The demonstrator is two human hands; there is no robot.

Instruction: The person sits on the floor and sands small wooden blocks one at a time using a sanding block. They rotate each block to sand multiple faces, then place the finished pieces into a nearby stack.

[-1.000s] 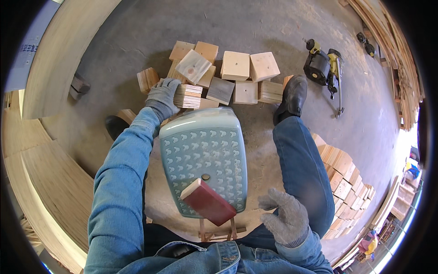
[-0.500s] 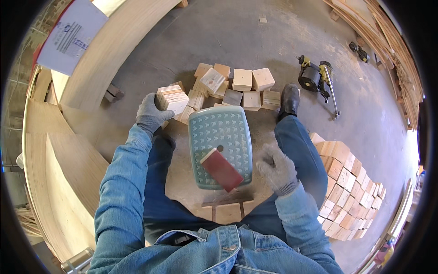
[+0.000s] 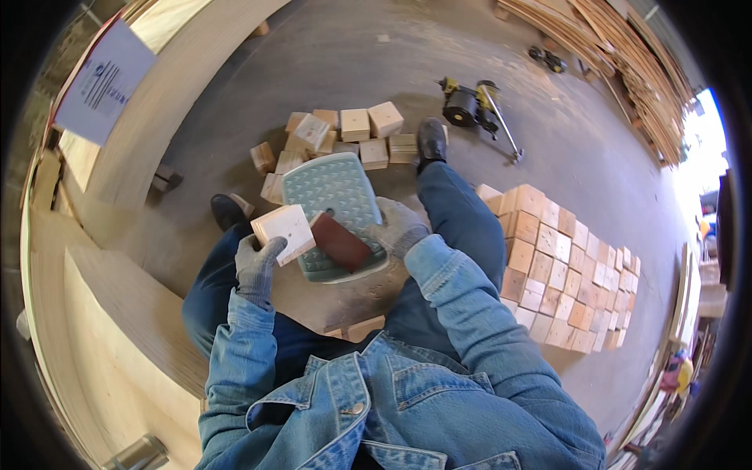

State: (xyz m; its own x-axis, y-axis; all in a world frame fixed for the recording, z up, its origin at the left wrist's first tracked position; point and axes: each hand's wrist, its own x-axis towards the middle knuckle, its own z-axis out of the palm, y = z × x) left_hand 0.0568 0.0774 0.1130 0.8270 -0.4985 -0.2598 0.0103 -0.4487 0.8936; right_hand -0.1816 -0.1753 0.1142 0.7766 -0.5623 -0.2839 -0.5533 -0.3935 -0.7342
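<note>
My left hand (image 3: 257, 265), in a grey knitted glove, is closed on a pale wooden block (image 3: 283, 233) with a small hole in its face. The block is held tilted at the left side of a blue-green plastic step stool (image 3: 317, 188). Across the stool's textured top lies a dark red sanding block (image 3: 341, 242); its left end comes close to the wooden block. At the stool's right rim is my gloved right hand (image 3: 401, 225), fingers apart and pointing toward the sanding block. Its fingertips are partly hard to make out, and no object shows in it.
Loose wooden blocks (image 3: 354, 125) lie beyond the stool. A large stack of blocks (image 3: 560, 266) stands right of my leg. A yellow-and-black power tool (image 3: 470, 106) lies on the floor farther off. Long boards (image 3: 176, 86) line the left, more timber (image 3: 619, 66) the far right.
My left hand has brought the wooden block from the loose pile to the stool's near left side. My right hand has moved up to the stool's right rim. The view has swung right.
</note>
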